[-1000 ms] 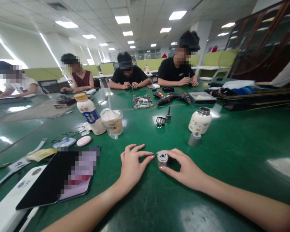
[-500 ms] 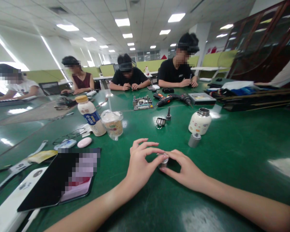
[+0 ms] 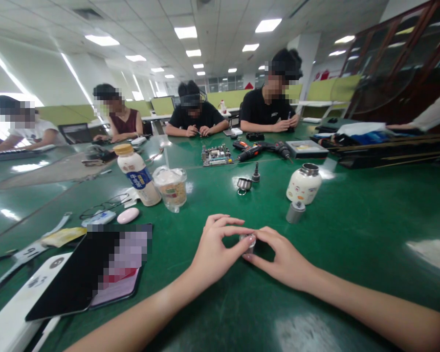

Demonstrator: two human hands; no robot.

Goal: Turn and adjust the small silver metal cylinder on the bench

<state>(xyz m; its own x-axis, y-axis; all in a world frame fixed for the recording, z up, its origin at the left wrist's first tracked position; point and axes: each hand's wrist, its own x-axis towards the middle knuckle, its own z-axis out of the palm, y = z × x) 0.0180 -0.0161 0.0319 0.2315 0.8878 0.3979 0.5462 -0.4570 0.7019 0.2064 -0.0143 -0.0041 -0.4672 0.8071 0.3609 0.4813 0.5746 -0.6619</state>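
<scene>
Between the fingertips of both hands is a small silvery cylindrical part [image 3: 250,249], partly hidden, close above or on the green table. My left hand [image 3: 214,249] pinches it with thumb and index finger, the other fingers stretched out. From the right, my right hand [image 3: 284,256] grips the same part, index finger at the top and thumb low down. Ahead stand a metal cup-shaped piece with a ring [image 3: 244,184] and a dark stepped piece [image 3: 255,174]. A cream lidless bottle [image 3: 303,186] and a grey cylinder [image 3: 296,213] are to the right.
Left are a drink bottle [image 3: 141,178], a wrapped plastic cup [image 3: 171,190], a pink oval object [image 3: 128,215] and a tablet [image 3: 58,288]. Further back lie a circuit board [image 3: 217,156] and power drills [image 3: 262,149]. Several people sit around the table [image 3: 190,313].
My left hand's outstretched fingers have lowered slightly and shifted a little to the right. Both hands keep hold of the small part in nearly the same place.
</scene>
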